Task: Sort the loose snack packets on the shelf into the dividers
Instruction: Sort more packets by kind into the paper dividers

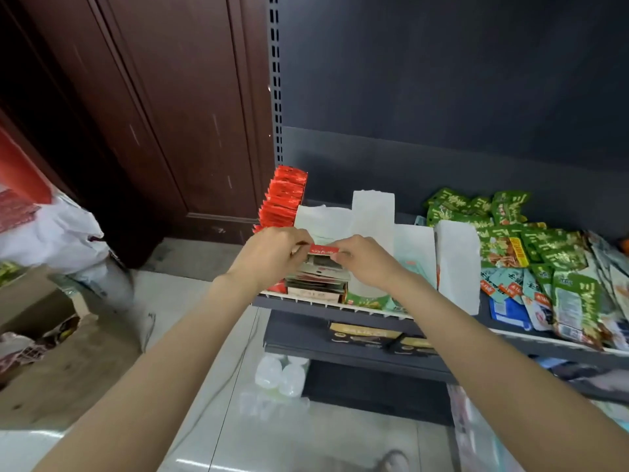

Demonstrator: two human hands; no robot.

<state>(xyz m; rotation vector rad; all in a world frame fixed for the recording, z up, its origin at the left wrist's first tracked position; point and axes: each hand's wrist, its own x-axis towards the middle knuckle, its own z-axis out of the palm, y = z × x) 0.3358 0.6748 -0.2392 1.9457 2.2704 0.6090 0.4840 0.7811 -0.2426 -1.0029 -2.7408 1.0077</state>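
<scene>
My left hand (272, 255) and my right hand (366, 260) pinch the two ends of a red-topped snack packet (320, 249) above a row of dark and red packets (318, 281) standing in the second lane of the shelf (452, 322). White dividers (372, 216) split the shelf's left part into lanes. A row of red packets (284, 199) fills the leftmost lane. Green packets (366, 299) lie low in the lane under my right wrist. A loose heap of green and pale blue packets (544, 260) covers the shelf's right part.
A tall white divider (457, 267) stands between the lanes and the loose heap. Below are a lower shelf with dark boxes (367, 335) and plastic bottles (282, 374) on the floor. A brown door (153, 114) and white bags (51, 233) lie to the left.
</scene>
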